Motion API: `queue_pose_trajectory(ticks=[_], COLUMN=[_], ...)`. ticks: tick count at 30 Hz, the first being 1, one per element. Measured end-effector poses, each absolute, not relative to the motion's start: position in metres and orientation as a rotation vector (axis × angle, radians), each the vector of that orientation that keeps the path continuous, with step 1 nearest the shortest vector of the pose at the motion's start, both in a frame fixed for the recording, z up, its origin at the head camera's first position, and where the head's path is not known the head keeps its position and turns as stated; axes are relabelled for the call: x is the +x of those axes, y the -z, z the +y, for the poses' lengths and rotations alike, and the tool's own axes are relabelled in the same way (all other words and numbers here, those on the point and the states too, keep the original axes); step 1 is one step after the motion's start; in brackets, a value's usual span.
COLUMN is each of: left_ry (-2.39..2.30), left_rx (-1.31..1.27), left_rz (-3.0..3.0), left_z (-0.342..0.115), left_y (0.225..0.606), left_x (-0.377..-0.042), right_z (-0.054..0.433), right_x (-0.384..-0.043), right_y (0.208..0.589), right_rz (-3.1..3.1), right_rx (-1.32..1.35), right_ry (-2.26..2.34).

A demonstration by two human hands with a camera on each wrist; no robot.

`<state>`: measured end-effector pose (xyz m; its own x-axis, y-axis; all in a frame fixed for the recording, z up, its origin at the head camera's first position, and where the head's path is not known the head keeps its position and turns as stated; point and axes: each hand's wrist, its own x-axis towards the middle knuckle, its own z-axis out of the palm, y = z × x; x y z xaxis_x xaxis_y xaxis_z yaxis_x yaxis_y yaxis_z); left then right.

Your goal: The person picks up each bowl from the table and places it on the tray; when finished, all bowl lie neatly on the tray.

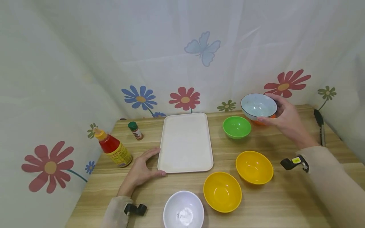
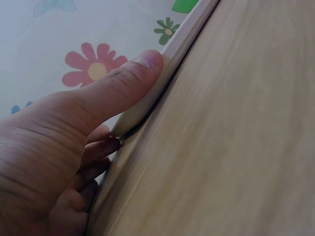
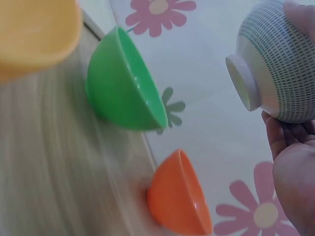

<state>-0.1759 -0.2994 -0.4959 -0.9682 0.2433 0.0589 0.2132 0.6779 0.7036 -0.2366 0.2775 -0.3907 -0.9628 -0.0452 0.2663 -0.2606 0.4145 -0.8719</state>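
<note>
Patterned bowl is up off the table, toward the back right, held in the right hand. The thumb lies at the near rim and the fingers curl round the far side, their tips partly hidden behind it. The right wrist view shows rows of small dark marks on its outer wall and a plain foot, but the picture's edge cuts off the rest of bowl and hand. Under it the orange bowl stands on the table; from the head only a sliver shows. Just beside, to the left, is the green bowl.

At the near left corner of the white tray, the left hand is spread, thumb on the near edge, fingers along the left side; the left wrist view hides some fingers behind the thumb.

Nearer are two yellow bowls, and a white bowl cut off at the bottom. Left of the tray stand a small green-lidded jar and a red sauce bottle, both labels too small to read. Black-tipped tongs lie far right, partly covered by the right arm.
</note>
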Motion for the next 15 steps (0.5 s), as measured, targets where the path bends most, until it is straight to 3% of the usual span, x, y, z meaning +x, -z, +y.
queue_pose_trajectory(ticks=[15], left_ry=[-1.192], left_rx=[0.401], left_rz=[2.837], left_z=[-0.299], left_y=[0.495], left_x=[-0.176], right_z=[0.220], right_x=[-0.275], right_y=[0.360], right_rz=[-2.387], right_rx=[0.457], right_ry=[-1.706])
